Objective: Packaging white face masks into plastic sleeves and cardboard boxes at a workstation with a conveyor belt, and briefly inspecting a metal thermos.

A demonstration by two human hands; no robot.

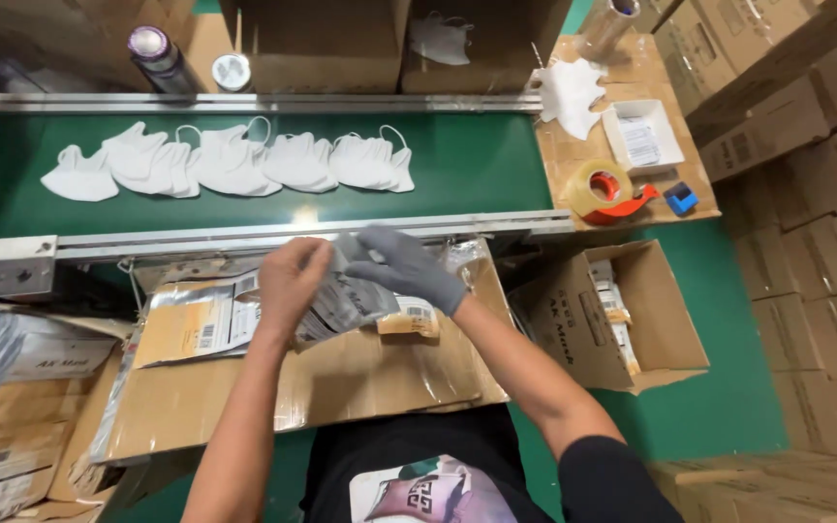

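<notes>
My bare left hand [293,276] and my grey-gloved right hand [409,266] both grip a stack of silvery foil pouches [346,300] above a cardboard work surface [341,378]. More foil pouches [196,324] lie flat on the cardboard to the left. Behind my hands, a row of white face masks [234,160] lies on the green conveyor belt [477,160].
An open carton [622,310] with small packs stands at right. A tape dispenser [607,189], a small white box [641,136] and loose masks [569,92] sit on a cardboard-covered side table. Stacked cartons [806,194] line the right side. Bottles [157,53] stand behind the belt.
</notes>
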